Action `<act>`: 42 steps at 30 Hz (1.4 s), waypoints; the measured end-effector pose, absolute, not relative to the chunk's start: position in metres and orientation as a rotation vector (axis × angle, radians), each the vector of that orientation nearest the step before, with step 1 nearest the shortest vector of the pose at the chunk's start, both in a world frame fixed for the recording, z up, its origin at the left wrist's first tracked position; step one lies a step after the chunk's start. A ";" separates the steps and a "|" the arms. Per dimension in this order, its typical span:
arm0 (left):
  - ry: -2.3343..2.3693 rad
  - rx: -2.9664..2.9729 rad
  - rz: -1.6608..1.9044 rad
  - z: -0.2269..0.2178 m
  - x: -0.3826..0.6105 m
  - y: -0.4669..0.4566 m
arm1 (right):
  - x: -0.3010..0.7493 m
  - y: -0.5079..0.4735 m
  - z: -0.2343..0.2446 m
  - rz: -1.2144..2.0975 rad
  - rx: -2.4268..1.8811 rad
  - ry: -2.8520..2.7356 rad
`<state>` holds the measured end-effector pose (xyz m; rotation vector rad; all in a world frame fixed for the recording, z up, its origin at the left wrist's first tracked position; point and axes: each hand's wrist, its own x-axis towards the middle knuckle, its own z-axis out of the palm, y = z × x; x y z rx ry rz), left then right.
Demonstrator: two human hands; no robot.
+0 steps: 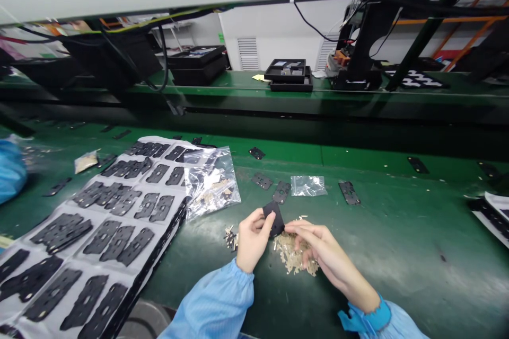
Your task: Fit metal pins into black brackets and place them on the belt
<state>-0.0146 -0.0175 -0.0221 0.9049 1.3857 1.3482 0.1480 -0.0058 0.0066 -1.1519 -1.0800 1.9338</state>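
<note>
My left hand (253,238) holds a small black perforated plate (274,219) upright between thumb and fingers. My right hand (323,247) reaches in from the right, its fingertips at the plate's lower edge. Anything pinched there is too small to tell. Under my right hand lies a loose pile of small brass-coloured metal parts (296,257), and a smaller cluster (230,238) sits left of my left hand. Both sleeves are light blue.
A white sheet (99,233) with rows of black plates lies to the left, under a clear plastic bag of parts (210,183). Loose black plates (349,193) and a flat clear bag (307,185) lie ahead on the green bench (397,233). Black trays (288,75) stand on a farther bench.
</note>
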 end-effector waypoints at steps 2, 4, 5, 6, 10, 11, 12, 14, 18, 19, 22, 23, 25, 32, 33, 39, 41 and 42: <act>1.385 0.897 1.345 -0.022 -0.015 -0.017 | 0.149 -0.005 0.007 1.947 -1.132 -1.038; 1.382 0.888 1.343 -0.022 -0.015 -0.017 | 0.149 -0.005 0.008 1.968 -1.115 -1.002; 1.378 0.883 1.345 -0.022 -0.015 -0.017 | 0.150 -0.005 0.008 1.981 -1.110 -0.982; 1.372 0.878 1.347 -0.022 -0.015 -0.017 | 0.150 -0.005 0.008 1.993 -1.105 -0.965; 1.361 0.859 1.343 -0.022 -0.015 -0.018 | 0.151 -0.004 0.005 2.005 -1.087 -0.944; 1.361 0.858 1.336 -0.021 -0.016 -0.018 | 0.151 -0.004 0.003 2.003 -1.083 -0.947; 1.360 0.859 1.328 -0.021 -0.016 -0.018 | 0.152 -0.003 0.001 2.000 -1.082 -0.948; 1.354 0.867 1.310 -0.020 -0.016 -0.018 | 0.153 -0.002 -0.001 1.997 -1.088 -0.952; 1.331 0.869 1.286 -0.018 -0.016 -0.018 | 0.155 -0.001 -0.002 1.970 -1.129 -0.990; 1.321 0.866 1.282 -0.017 -0.016 -0.018 | 0.155 0.000 -0.002 1.965 -1.140 -1.007; 1.289 0.851 1.264 -0.016 -0.015 -0.019 | 0.156 0.001 -0.002 1.961 -1.183 -1.053; 1.282 0.845 1.261 -0.016 -0.015 -0.019 | 0.156 0.001 -0.003 1.958 -1.201 -1.064; 1.273 0.834 1.259 -0.014 -0.014 -0.019 | 0.155 0.001 -0.004 1.945 -1.237 -1.074; 1.248 0.832 1.240 -0.010 -0.014 -0.020 | 0.147 -0.002 -0.008 1.884 -1.293 -1.019; 1.242 0.833 1.237 -0.010 -0.015 -0.020 | 0.146 -0.002 -0.008 1.876 -1.300 -1.014; 1.207 0.796 1.240 -0.014 -0.017 -0.020 | 0.145 -0.005 -0.008 1.881 -1.283 -0.970; 1.200 0.770 1.262 -0.016 -0.016 -0.021 | 0.145 -0.005 -0.009 1.930 -1.238 -0.919; 1.196 0.758 1.272 -0.017 -0.016 -0.021 | 0.145 -0.006 -0.009 1.964 -1.209 -0.892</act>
